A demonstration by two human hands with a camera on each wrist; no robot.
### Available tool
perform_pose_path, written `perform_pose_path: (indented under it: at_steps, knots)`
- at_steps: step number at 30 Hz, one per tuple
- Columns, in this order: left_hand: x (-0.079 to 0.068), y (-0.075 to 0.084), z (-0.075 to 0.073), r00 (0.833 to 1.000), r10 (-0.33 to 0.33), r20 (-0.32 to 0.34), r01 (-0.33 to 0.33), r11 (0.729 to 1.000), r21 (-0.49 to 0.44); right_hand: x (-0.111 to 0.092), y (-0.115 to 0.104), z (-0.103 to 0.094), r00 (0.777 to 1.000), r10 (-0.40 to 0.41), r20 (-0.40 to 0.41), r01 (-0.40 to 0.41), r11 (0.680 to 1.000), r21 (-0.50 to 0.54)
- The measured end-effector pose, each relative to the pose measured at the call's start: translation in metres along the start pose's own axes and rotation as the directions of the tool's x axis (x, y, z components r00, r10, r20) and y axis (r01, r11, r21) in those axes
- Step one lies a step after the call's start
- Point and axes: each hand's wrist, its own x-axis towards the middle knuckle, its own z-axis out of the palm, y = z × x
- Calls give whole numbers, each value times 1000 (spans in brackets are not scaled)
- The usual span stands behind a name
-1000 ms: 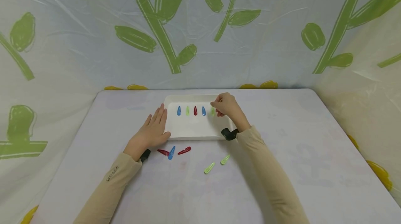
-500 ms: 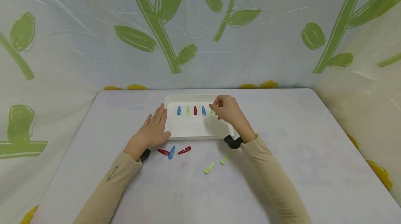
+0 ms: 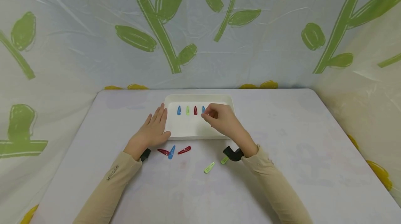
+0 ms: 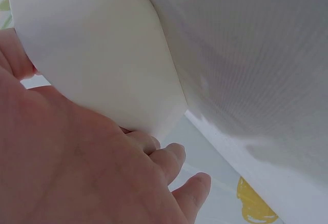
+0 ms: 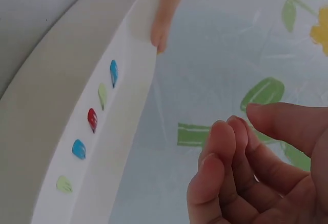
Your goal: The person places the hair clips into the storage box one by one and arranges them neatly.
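Note:
A shallow white tray (image 3: 185,128) holds a row of snap hair clips: a blue clip (image 3: 179,110), a green clip (image 3: 187,110), a red clip (image 3: 195,110), a second blue clip (image 3: 203,108) and, at the right end, another green clip (image 5: 64,184). My right hand (image 3: 221,118) hides that last one in the head view. It hovers over the tray's right part with fingers loosely bent; thumb and fingertips stand apart with nothing between them in the right wrist view. My left hand (image 3: 152,130) rests along the tray's left side, fingers extended against the wall.
In front of the tray lie a red clip (image 3: 184,150), a blue clip (image 3: 171,152) overlapping another red clip (image 3: 162,152), and two loose green clips (image 3: 209,167), one partly behind the right wrist's black camera (image 3: 233,154). A patterned curtain (image 3: 94,43) stands behind the table.
My right hand has drawn back from the green clip at the row's end, moving toward me and slightly left. The left hand and the tray have stayed put.

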Motion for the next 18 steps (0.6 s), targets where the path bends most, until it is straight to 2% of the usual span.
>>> perform_pose_path:
  at_steps: [7, 13, 18]
  knots:
    - [-3, 5, -5, 1000, -2, -2, 2, 1000, 6, -6, -8, 14, 989, -141, 37, 141, 990, -5]
    - [-1, 2, -2, 1000, -8, -1, 8, 1000, 5, -9, -13, 26, 959, -253, 127, 260, 965, -42]
    - [-3, 4, -4, 1000, -4, 0, 4, 1000, 9, -13, -18, 40, 943, -239, 232, 268, 958, -101]
